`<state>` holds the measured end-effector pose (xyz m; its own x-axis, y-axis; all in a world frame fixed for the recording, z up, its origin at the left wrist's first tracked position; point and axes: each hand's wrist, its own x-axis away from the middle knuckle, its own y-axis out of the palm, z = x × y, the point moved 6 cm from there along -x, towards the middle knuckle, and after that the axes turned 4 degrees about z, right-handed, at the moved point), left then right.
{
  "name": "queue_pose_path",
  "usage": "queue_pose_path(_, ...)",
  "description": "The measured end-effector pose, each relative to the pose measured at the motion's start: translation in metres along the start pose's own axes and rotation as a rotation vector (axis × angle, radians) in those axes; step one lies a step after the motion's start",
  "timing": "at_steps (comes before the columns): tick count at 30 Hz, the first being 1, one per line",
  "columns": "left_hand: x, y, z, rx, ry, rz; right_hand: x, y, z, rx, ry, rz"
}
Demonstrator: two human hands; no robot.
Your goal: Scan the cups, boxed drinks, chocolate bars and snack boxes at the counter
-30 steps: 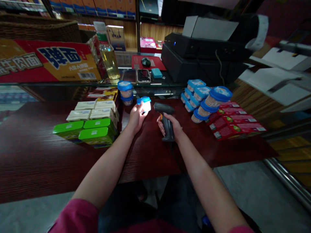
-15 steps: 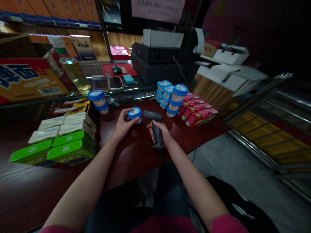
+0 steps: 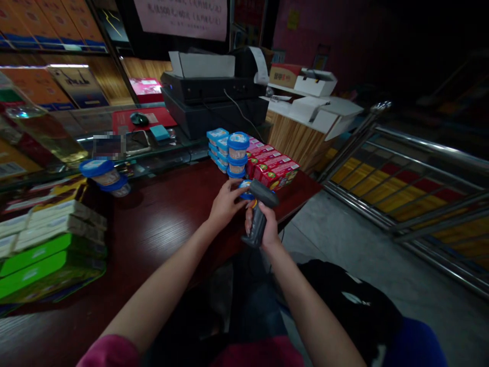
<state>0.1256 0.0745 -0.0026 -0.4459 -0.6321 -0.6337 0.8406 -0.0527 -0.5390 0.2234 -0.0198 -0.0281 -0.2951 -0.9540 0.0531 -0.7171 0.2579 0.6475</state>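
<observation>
My right hand is wrapped round the handle of a dark grey barcode scanner. The scanner's head tilts across the front of a small round tub with a blue-rimmed lid and hides much of it. Fingers and thumb of my left hand close on the left side of that tub, low over the tabletop. Just behind it rises a stack of like tubs, beside smaller blue-lidded ones. Red and pink boxes lie to their right. Farther left, two more tubs are stacked.
Green-topped packs and pale packs cover the left of the dark red table. At the back are a black cash drawer and a glass shelf edge. A metal railing runs past the table's right end.
The view has swung right. My left hand has moved right with the tub, close to the tub stack, and the scanner now overlaps the tub. Both hands keep their holds.
</observation>
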Motion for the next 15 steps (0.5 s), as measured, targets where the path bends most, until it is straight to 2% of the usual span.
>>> queue_pose_path(3,-0.006,0.002,0.009,-0.232,0.063,-0.031,0.002,0.0,0.0,-0.032,-0.025,0.024)
queue_pose_path(5,-0.009,0.002,0.013,-0.302,0.094,-0.044,0.003,0.0,0.0,-0.047,-0.026,0.03)
queue_pose_path(10,-0.019,0.005,0.011,-0.311,0.075,-0.008,0.001,0.0,0.0,-0.066,0.013,0.0)
queue_pose_path(15,-0.019,0.008,0.006,-0.269,0.01,-0.035,0.0,0.001,0.001,-0.007,0.041,-0.022)
